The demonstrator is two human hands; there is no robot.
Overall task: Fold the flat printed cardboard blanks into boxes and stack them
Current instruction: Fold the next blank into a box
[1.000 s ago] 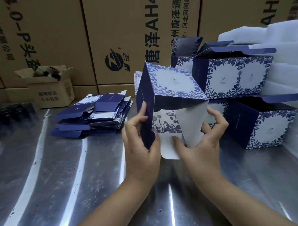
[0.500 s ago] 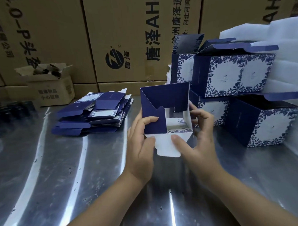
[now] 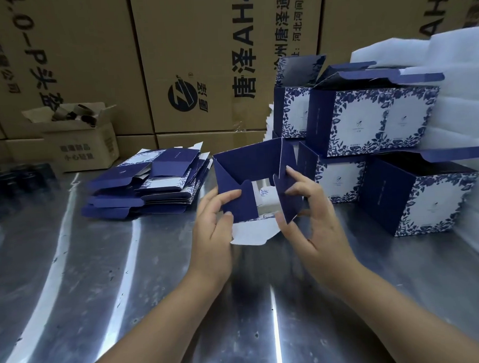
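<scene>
head view | box (image 3: 248, 167) half-folded, open end toward camera, held over mid-desk (image 3: 100, 283) | left hand (image 3: 213, 226) pinching its left navy flap | right hand (image 3: 314, 227) pinching its right flap, angled inward | blanks (image 3: 148, 182) piled flat toward far edge, left of box | folded boxes (image 3: 367, 121) stacked toward far right corner, lids open

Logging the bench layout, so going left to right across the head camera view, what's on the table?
Small open brown carton → pile of flat blanks → left hand → half-folded box → right hand → stacked finished boxes → white foam sheets.
</scene>
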